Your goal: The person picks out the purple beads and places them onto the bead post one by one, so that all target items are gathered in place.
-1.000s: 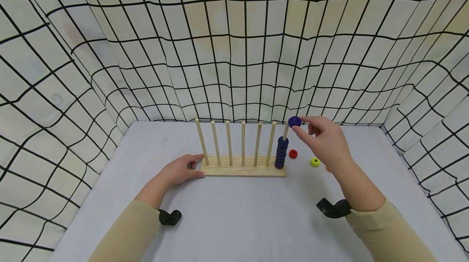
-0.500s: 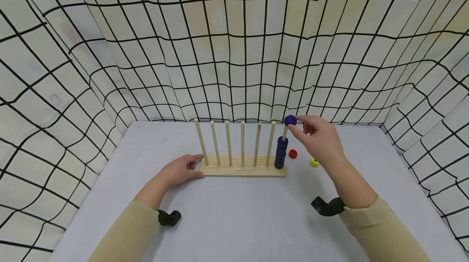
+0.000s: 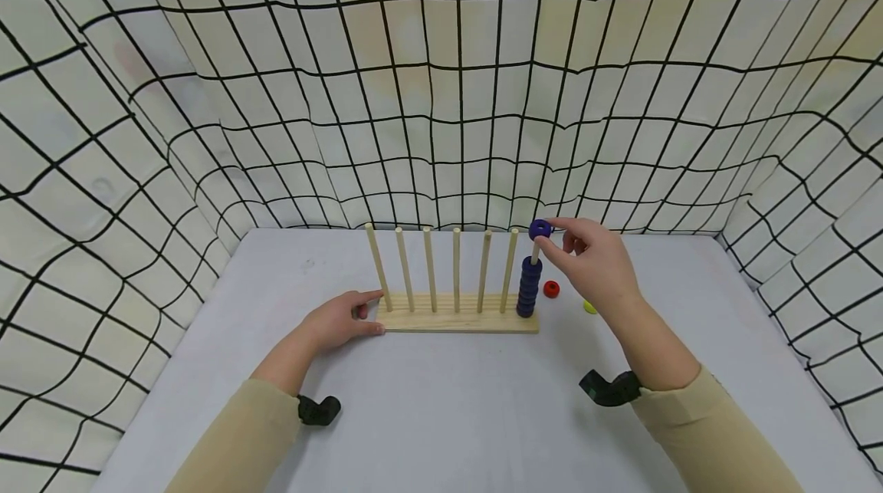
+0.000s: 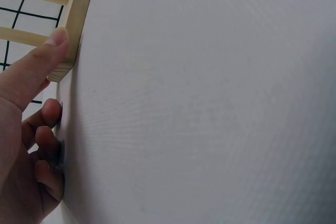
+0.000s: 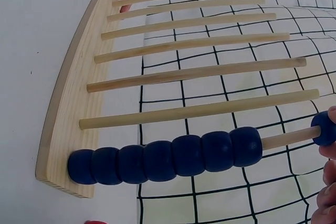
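A wooden peg board (image 3: 458, 321) with several upright pegs stands on the table. Its rightmost peg carries a stack of dark blue beads (image 3: 529, 287); the other pegs are bare. My right hand (image 3: 595, 259) pinches one more blue bead (image 3: 540, 229) between thumb and index finger, at the tip of that peg. In the right wrist view this bead (image 5: 324, 128) sits at the peg's end, apart from the stack. At the board's left end my left hand (image 3: 343, 320) grips it, thumb on the front edge and index finger behind; the left wrist view shows the thumb on the base corner (image 4: 67, 51).
A red bead (image 3: 551, 289) lies on the table right of the board. Farther right, a yellow bead (image 3: 589, 307) is partly hidden by my right hand. Black netting (image 3: 461, 117) over pale walls rises behind the table and along both sides.
My right hand has moved left with the blue bead, from beside the rightmost peg to its tip. The bead has turned so its hole shows. My left hand stays on the board.
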Tool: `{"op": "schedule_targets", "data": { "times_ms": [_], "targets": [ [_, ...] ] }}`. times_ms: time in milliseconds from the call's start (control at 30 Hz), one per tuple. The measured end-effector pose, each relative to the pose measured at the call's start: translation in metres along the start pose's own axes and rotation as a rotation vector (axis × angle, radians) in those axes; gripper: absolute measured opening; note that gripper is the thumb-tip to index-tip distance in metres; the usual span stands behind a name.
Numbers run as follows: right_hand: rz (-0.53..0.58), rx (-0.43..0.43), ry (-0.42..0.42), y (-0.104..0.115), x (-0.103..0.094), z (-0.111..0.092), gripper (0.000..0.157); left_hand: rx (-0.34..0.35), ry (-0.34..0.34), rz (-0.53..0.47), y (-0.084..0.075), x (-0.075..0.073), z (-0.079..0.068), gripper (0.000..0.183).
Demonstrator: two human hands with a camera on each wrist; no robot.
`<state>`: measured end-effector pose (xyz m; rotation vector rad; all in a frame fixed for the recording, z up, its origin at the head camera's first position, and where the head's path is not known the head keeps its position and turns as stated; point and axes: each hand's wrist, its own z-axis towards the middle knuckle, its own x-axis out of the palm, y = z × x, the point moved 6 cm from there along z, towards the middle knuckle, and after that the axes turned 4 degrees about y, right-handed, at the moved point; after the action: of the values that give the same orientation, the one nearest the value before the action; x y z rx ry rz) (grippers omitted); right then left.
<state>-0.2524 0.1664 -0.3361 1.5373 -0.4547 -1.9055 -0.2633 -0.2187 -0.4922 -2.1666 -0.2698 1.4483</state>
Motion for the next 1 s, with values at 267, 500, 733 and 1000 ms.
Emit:
{"op": "schedule_targets", "data": {
  "times_ms": [267, 500, 733, 1000],
  "targets": [
    [-0.046, 0.003, 0.007, -0.0002, -0.0003, -0.0015, 0.042, -0.012, -0.011, -0.009, 0.0018, -0.0003, -0.0007, 0.074],
    [-0.060, -0.017, 0.000, -0.0012, -0.0007, -0.0017, 0.040, -0.008, -0.009, -0.010, 0.0018, 0.0002, 0.0004, 0.075],
    [-0.063, -0.026, 0.003, -0.0004, -0.0012, -0.0020, 0.039, 0.001, -0.007, -0.015, 0.0017, 0.0008, 0.0001, 0.076],
    [-0.065, -0.014, 0.006, -0.0020, -0.0017, -0.0015, 0.039, -0.003, -0.008, -0.023, 0.0016, 0.0002, -0.0006, 0.075]
  ]
}}
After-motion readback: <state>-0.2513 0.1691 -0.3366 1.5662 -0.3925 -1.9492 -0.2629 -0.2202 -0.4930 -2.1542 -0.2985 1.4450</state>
